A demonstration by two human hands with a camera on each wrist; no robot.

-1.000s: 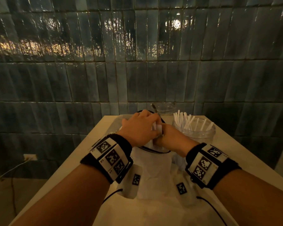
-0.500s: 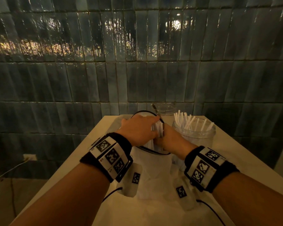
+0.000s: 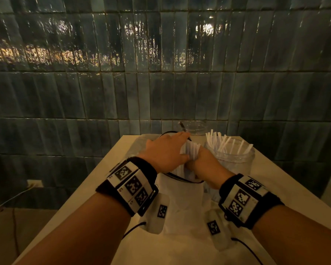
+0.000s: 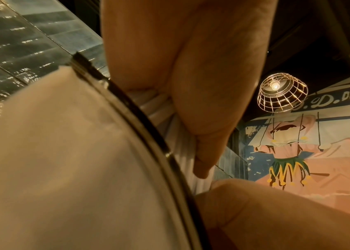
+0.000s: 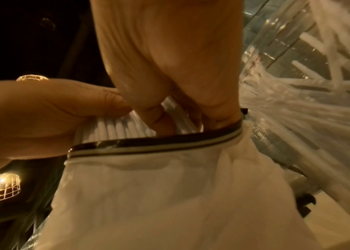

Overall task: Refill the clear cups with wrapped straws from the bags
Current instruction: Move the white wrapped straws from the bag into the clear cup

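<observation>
step: lift straw bundle (image 3: 190,152) out of bag (image 3: 180,203) | grip: right hand (image 3: 203,165) and left hand (image 3: 165,153) both clamped on bundle | advice: pull straight up past the zipper rim, then swing to the clear cup (image 3: 230,159) at 2 o'clock

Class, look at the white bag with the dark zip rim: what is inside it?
Inside the bag stands a bundle of wrapped straws, tops above the rim, gripped by the left hand and right hand. The bag's opaque wall hides their lower ends and anything beneath.
</observation>
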